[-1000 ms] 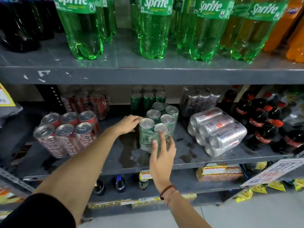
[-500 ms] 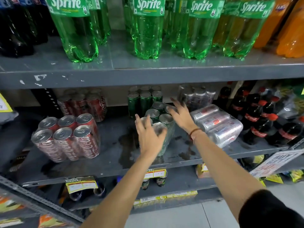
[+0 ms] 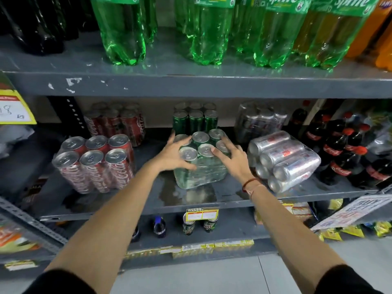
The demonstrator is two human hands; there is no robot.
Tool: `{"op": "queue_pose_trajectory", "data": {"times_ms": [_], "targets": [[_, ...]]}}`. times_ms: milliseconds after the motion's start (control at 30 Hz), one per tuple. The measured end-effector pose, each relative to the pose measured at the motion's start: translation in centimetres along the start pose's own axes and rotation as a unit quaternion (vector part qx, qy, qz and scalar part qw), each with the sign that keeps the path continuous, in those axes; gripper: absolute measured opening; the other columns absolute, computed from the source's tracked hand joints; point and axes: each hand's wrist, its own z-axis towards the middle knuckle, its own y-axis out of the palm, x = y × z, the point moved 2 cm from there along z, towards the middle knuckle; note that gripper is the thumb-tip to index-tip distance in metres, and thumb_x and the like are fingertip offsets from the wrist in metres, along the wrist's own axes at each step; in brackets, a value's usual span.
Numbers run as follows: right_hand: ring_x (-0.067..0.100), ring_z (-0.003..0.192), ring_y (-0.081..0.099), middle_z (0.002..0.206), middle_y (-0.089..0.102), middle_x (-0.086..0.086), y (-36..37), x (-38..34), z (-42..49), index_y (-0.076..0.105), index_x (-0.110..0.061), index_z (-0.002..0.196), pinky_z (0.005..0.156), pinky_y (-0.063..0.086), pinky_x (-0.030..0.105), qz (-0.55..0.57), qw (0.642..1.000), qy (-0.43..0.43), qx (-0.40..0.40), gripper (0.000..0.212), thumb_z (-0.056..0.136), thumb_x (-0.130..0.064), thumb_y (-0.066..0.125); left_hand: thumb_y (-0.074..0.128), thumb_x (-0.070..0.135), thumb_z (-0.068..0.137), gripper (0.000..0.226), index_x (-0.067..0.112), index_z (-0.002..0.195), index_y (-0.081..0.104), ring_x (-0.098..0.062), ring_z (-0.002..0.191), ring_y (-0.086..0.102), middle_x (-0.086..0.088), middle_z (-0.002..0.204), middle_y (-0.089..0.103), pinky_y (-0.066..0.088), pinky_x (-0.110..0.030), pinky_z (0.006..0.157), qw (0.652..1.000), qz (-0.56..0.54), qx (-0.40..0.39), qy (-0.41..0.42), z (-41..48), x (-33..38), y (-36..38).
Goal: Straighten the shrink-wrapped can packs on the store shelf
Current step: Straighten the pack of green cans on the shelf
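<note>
A shrink-wrapped pack of green cans (image 3: 201,166) stands upright in the middle of the grey middle shelf (image 3: 212,202). My left hand (image 3: 172,154) grips its left top edge and my right hand (image 3: 232,157) grips its right top edge, fingers spread over the can lids. A red cola can pack (image 3: 95,164) stands upright to the left. A silver can pack (image 3: 284,160) lies on its side, tilted, to the right. Behind them stand another red pack (image 3: 118,124), a dark green pack (image 3: 195,119) and a silver pack (image 3: 261,122).
Large green soda bottles (image 3: 212,32) fill the shelf above. Small cola bottles (image 3: 339,149) crowd the right end of the middle shelf. A wet patch (image 3: 169,187) lies in front of the green pack. Price tags (image 3: 201,214) hang on the shelf edge; small cans stand below.
My hands have shifted on the green pack: the left now holds its left side, the right its right side. The pack has turned to face squarely forward. The view has moved closer.
</note>
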Motion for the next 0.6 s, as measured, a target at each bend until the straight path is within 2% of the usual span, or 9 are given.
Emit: {"op": "queue_pose_trajectory", "data": {"times_ms": [100, 200, 267, 367, 433, 500, 533, 600], "targets": [[0.039, 0.126, 0.039, 0.13, 0.052, 0.018, 1.7, -0.7, -2.2, 0.035, -0.04, 0.141, 0.11, 0.028, 0.049, -0.004, 0.999, 0.025, 0.043, 0.088, 0.065, -0.085, 0.032, 0.087, 0.026, 0.061, 0.1, 0.036, 0.143, 0.032, -0.015, 0.146, -0.007, -0.005, 0.16, -0.006, 0.01, -0.035, 0.116, 0.999, 0.001, -0.03, 0.015, 0.4, -1.2, -1.3], [0.042, 0.124, 0.037, 0.133, 0.047, 0.021, 2.1, -1.4, -3.1, 0.033, -0.038, 0.142, 0.108, 0.025, 0.049, -0.006, 0.998, 0.033, 0.06, 0.092, 0.063, -0.085, 0.027, 0.086, 0.022, 0.061, 0.097, 0.037, 0.142, 0.035, -0.013, 0.147, -0.003, -0.003, 0.16, 0.0, 0.011, -0.033, 0.115, 0.999, -0.005, -0.014, 0.033, 0.4, -1.7, -1.2], [0.04, 0.126, 0.035, 0.134, 0.045, 0.022, 1.6, -1.8, -3.2, 0.033, -0.035, 0.143, 0.11, 0.022, 0.049, -0.001, 0.998, 0.031, 0.049, 0.089, 0.067, -0.082, 0.032, 0.085, 0.018, 0.063, 0.094, 0.035, 0.142, 0.036, -0.013, 0.146, -0.002, -0.003, 0.16, 0.002, 0.012, -0.028, 0.112, 0.999, -0.022, 0.002, 0.042, 0.2, -1.8, -0.8], [0.039, 0.126, 0.034, 0.133, 0.042, 0.019, 0.9, -1.5, -3.3, 0.031, -0.037, 0.144, 0.109, 0.025, 0.046, 0.032, 0.999, 0.035, 0.024, 0.071, 0.082, -0.066, 0.049, 0.083, 0.017, 0.066, 0.093, 0.033, 0.143, 0.033, -0.014, 0.147, -0.002, -0.003, 0.16, 0.002, 0.013, -0.026, 0.112, 0.999, -0.006, 0.005, 0.041, -0.2, -1.4, -0.7], [0.034, 0.131, 0.032, 0.136, 0.041, 0.018, -0.3, -1.1, -3.5, 0.03, -0.034, 0.145, 0.108, 0.026, 0.038, 0.078, 0.996, 0.024, 0.028, 0.067, 0.086, -0.056, 0.053, 0.081, 0.023, 0.067, 0.098, 0.032, 0.146, 0.024, -0.019, 0.147, -0.002, -0.006, 0.16, 0.0, 0.014, -0.034, 0.116, 0.998, 0.053, -0.023, 0.009, -0.2, -0.4, -0.9], [0.03, 0.134, 0.033, 0.141, 0.038, 0.017, -2.4, -0.3, -3.8, 0.03, -0.03, 0.146, 0.107, 0.026, 0.031, 0.104, 0.992, 0.02, 0.067, 0.065, 0.089, -0.049, 0.054, 0.079, 0.036, 0.068, 0.104, 0.03, 0.149, 0.014, -0.028, 0.147, -0.003, -0.012, 0.159, -0.007, 0.016, -0.043, 0.117, 0.991, 0.113, -0.054, -0.046, -0.4, 1.5, -0.9], [0.03, 0.133, 0.035, 0.142, 0.037, 0.017, -3.8, 0.1, -3.8, 0.031, -0.029, 0.145, 0.109, 0.027, 0.033, 0.109, 0.989, 0.02, 0.096, 0.064, 0.089, -0.048, 0.055, 0.078, 0.042, 0.068, 0.106, 0.03, 0.149, 0.011, -0.032, 0.146, -0.004, -0.013, 0.159, -0.01, 0.016, -0.046, 0.117, 0.988, 0.129, -0.056, -0.061, -0.4, 2.9, -0.9], [0.033, 0.125, 0.044, 0.137, 0.041, 0.016, -6.9, 1.7, -3.8, 0.034, -0.027, 0.143, 0.109, 0.035, 0.042, 0.109, 0.98, 0.026, 0.161, 0.065, 0.087, -0.047, 0.059, 0.074, 0.05, 0.07, 0.105, 0.029, 0.149, 0.007, -0.032, 0.146, -0.005, -0.012, 0.159, -0.008, 0.015, -0.049, 0.117, 0.989, 0.14, -0.032, -0.028, -0.3, 6.4, -0.5]]}}
